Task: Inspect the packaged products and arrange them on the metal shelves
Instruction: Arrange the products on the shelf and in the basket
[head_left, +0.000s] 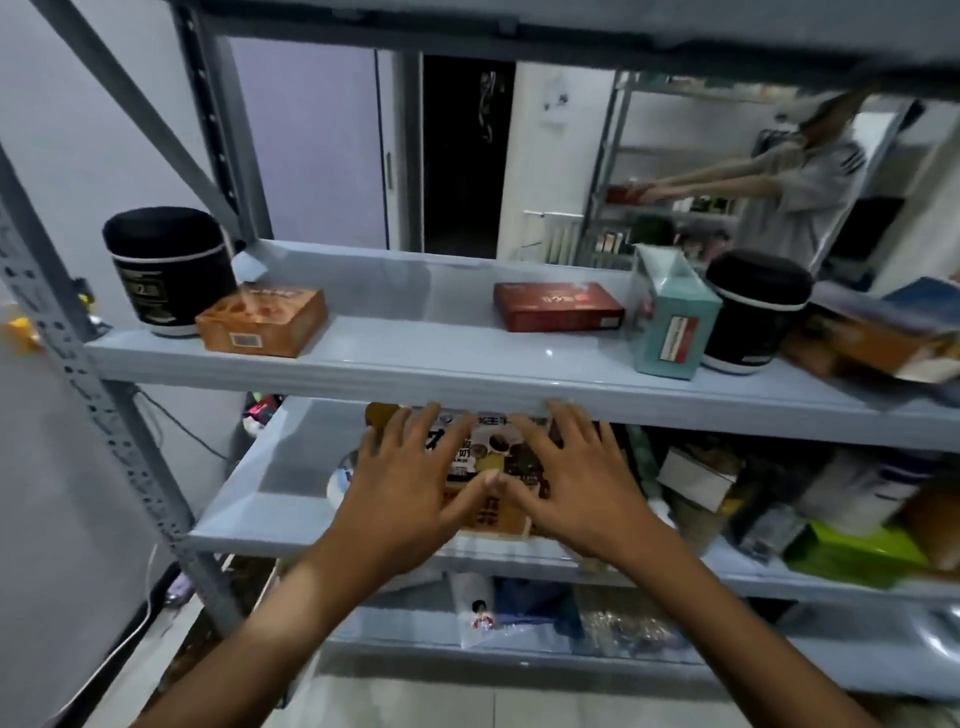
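A printed product package (491, 457) lies flat on the second grey metal shelf (249, 483). My left hand (400, 483) and my right hand (566, 478) are spread over it, fingers straight, thumbs nearly touching at the middle. The shelf above (441, 364) carries a black canister (166, 270), an orange box (262, 322), a dark red box (558, 306), a teal carton (670, 317), a second black canister (756, 312) and an orange pack (872, 343) at the far right.
Mixed packages crowd the right part of the second shelf, among them a green box (852, 556) and a white container (852, 493). Bagged goods (519, 608) lie on a lower shelf. Behind the rack another person (795, 176) reaches into a farther shelf unit.
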